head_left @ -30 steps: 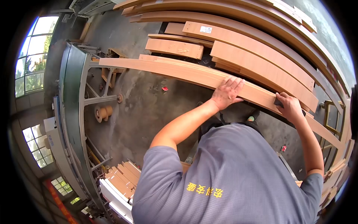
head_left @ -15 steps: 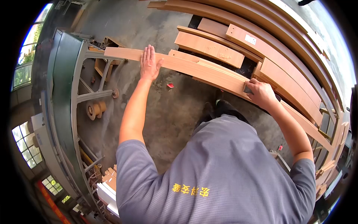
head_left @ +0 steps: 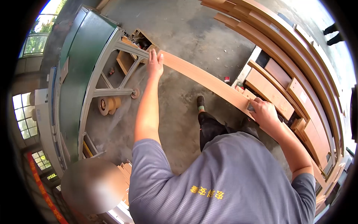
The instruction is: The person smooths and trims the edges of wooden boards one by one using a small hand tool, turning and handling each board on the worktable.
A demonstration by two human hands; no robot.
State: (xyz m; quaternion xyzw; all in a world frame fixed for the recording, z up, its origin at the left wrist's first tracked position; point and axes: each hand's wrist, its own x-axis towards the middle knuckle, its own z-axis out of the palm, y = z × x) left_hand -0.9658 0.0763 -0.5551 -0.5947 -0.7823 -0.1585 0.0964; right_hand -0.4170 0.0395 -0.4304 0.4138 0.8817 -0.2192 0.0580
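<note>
Two-handed, spanning a long wooden plank (head_left: 207,79), slanting it from just above centre-left down toward the lower right of the frame. Apparently easing the wood further left past the stacked boards (head_left: 268,88) at right than half a second ago, and shifting the left grip (head_left: 154,69) outward along it, from partway along to the very end, near the grey metal frame (head_left: 128,48) in the upper left. Seemingly bringing that end under command and setting a long stretch of wood between both grips, beyond the boards. Right of centre, clasping a small grey block (head_left: 250,107) in the right grip (head_left: 266,112) and holding it at the plank's near edge. At the far end, laying extended fingers against the wood, leaving any firm clasp there impossible to tell. Standing on the concrete floor (head_left: 171,123), showing one shoe (head_left: 201,100) mid-frame.
</note>
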